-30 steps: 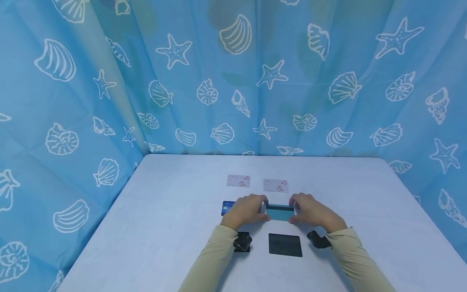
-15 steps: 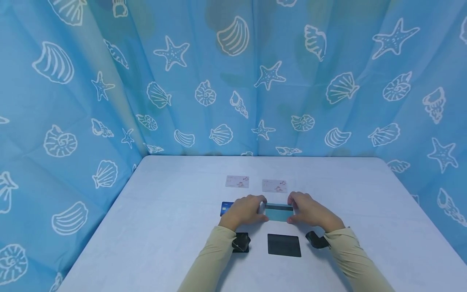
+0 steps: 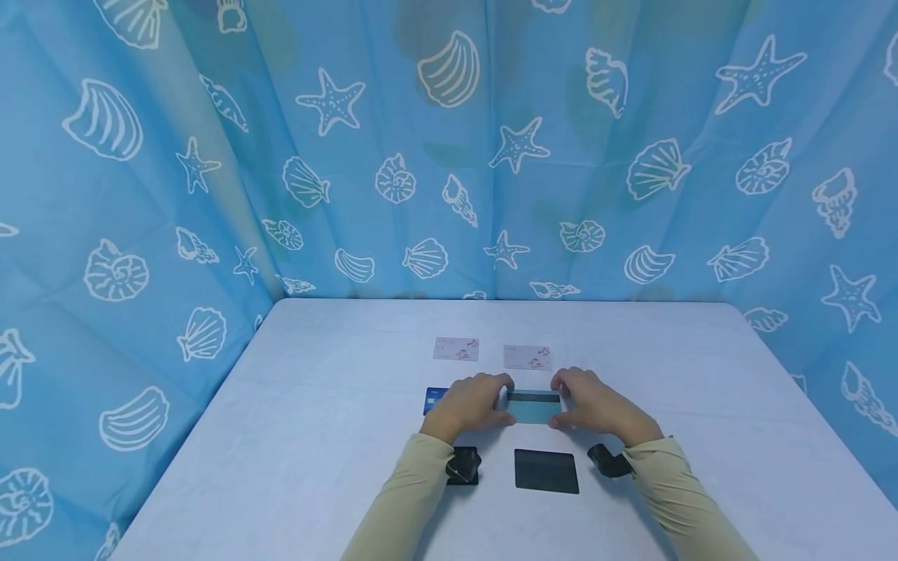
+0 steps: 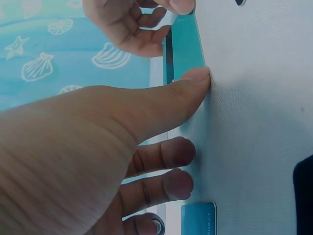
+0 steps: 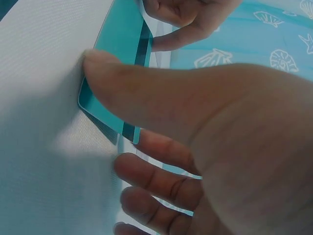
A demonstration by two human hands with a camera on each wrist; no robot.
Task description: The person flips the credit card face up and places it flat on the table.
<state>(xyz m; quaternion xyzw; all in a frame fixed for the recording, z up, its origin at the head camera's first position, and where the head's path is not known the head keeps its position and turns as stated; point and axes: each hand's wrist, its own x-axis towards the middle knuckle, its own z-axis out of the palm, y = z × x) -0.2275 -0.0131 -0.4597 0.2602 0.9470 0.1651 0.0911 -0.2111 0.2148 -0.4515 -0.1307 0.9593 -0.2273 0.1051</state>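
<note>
A teal plastic card [image 3: 534, 411] with a dark magnetic stripe is held lengthwise between both hands, close over the table. My left hand [image 3: 471, 405] grips its left end, the thumb on the near edge and the index finger at the far edge. At the other end my right hand [image 3: 599, 407] pinches it the same way. In the right wrist view the right thumb [image 5: 112, 81] presses near a corner of the teal card [image 5: 117, 39], and that end stands tilted up from the cloth. The remaining fingers of both hands are loosely bent beneath or behind the card.
Two pale printed cards [image 3: 456, 348] [image 3: 528, 357] lie farther back. A blue bank card [image 3: 434, 399] is partly covered by the left hand. Nearer lie a black card [image 3: 546, 471] and another dark one [image 3: 463, 479] under the left wrist camera. A blue seashell curtain [image 3: 449, 156] hangs behind the table.
The teal card and the right hand have shifted very slightly left, and the card's stripe shows at a slightly different tilt. Both hands keep their grip.
</note>
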